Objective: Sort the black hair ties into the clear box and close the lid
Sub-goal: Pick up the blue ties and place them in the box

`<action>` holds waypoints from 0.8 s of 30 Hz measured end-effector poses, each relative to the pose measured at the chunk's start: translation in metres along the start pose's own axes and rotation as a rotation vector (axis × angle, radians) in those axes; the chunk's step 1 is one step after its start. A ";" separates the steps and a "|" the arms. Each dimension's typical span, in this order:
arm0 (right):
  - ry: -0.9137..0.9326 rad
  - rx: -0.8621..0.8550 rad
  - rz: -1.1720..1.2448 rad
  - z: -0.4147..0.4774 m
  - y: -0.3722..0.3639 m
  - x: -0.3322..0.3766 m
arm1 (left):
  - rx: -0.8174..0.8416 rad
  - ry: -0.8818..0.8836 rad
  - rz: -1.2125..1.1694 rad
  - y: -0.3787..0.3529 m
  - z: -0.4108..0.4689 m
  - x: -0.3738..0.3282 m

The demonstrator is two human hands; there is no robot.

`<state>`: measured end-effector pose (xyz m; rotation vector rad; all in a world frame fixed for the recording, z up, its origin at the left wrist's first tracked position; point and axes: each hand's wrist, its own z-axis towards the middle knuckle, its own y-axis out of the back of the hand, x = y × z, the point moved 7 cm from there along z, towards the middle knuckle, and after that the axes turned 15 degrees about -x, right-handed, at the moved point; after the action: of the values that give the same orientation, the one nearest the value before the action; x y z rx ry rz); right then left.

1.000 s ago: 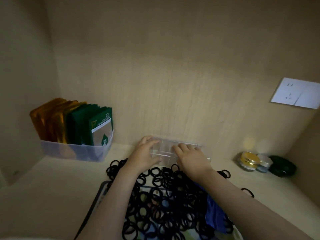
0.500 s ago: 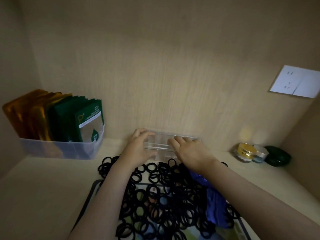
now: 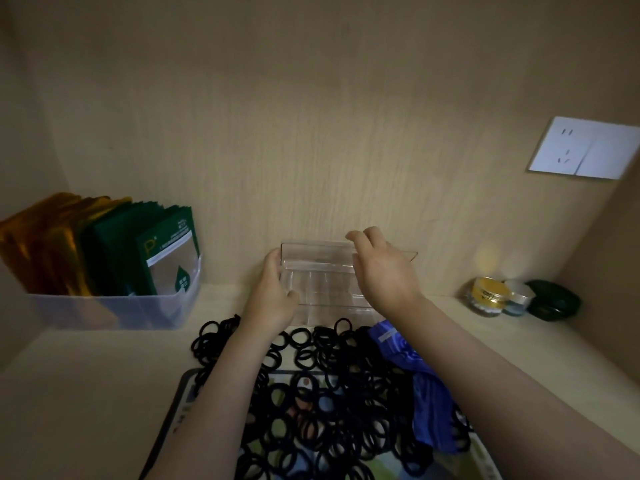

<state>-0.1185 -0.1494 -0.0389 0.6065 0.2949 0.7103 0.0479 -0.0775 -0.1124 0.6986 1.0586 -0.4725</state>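
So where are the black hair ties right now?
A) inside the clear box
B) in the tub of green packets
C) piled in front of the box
C: the black hair ties lie piled over the patterned mat in front of the clear box, whose compartments look empty.

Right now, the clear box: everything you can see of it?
The clear box is transparent plastic, rectangular, with dividers forming compartments that look empty. Its lid stands raised at the back. It sits on the shelf behind the black hair ties. The left hand grips its left end; the right hand curls its fingers over the lid's top edge.
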 end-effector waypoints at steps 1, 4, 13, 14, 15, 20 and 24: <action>-0.030 -0.002 0.041 0.000 -0.001 -0.002 | 0.013 0.001 0.006 0.002 0.000 -0.001; -0.089 0.014 0.150 -0.003 -0.007 -0.003 | 0.039 0.003 0.115 0.010 0.004 -0.002; -0.224 0.246 0.286 -0.036 -0.042 -0.017 | 0.059 -0.347 0.596 0.001 -0.003 -0.028; -0.233 0.270 0.291 -0.039 -0.043 -0.018 | 0.101 -0.366 0.582 -0.005 -0.007 -0.029; -0.235 0.297 0.289 -0.043 -0.043 -0.018 | 0.164 -0.351 0.573 -0.011 -0.010 -0.027; -0.232 0.389 0.333 -0.062 -0.034 -0.022 | 0.387 -0.295 0.693 -0.020 -0.013 -0.018; -0.221 0.296 0.474 -0.062 -0.006 -0.026 | 0.317 -0.359 0.708 -0.024 -0.015 -0.038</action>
<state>-0.1628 -0.1447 -0.0904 1.0482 0.0465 1.0533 0.0066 -0.0821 -0.0892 1.1588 0.3518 -0.1337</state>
